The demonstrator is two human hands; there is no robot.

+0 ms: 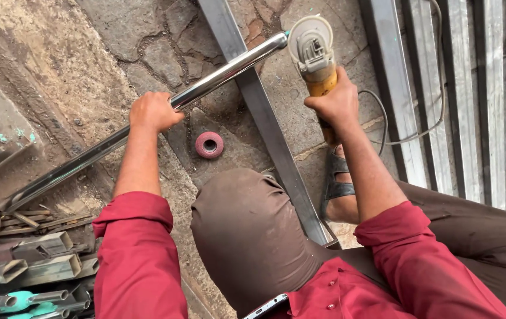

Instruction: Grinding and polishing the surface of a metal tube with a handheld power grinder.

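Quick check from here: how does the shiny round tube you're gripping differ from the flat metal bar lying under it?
The round tube is polished and mirror-bright; the flat bar is dull grey. The tube is raised and gripped by the left hand, its far end by the angle grinder held in the right hand; the bar lies on the stone floor, untouched. They cross at an angle. Both are long, straight metal.

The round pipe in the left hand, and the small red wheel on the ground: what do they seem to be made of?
The round pipe, gripped by the left hand, looks like polished metal, probably stainless steel: it is bright, with mirror-like reflections along its length. The small red wheel looks like a fibrous or abrasive polishing material, matte and rough, with a centre hole; the exact kind cannot be told.
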